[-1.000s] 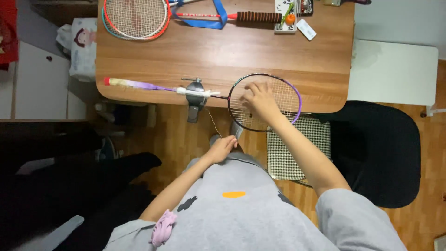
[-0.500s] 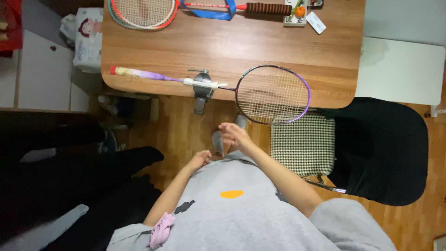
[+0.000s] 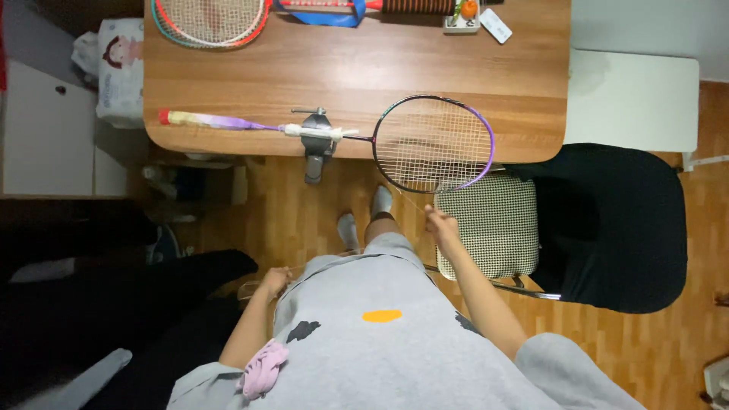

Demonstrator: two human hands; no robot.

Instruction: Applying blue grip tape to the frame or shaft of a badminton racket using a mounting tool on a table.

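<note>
Two rackets lie on the wooden table [image 3: 228,83]. At its far left corner one red-rimmed racket head [image 3: 209,19] reaches past the far edge. Along the near edge lies one purple-framed badminton racket [image 3: 433,143]: its taped handle [image 3: 201,119] points toward the left edge, one grey clamp [image 3: 316,140] grips the shaft at the table's near edge, and the strung head overhangs that edge near the right corner. One small white device [image 3: 495,25] lies at the far right corner.

Below the table edge, the left hand [image 3: 275,281] rests low beside the grey-clothed body, fingers curled; whether it holds anything I cannot tell. The right hand [image 3: 440,222] is raised just under the racket head, fingers pinched together on one thin string [image 3: 410,201] that runs up to the frame's near rim. Two socked feet [image 3: 364,216] stand on the floor between the hands. One checked chair seat [image 3: 493,231] sits right of the right hand, and one black chair [image 3: 623,228] beyond it.
</note>
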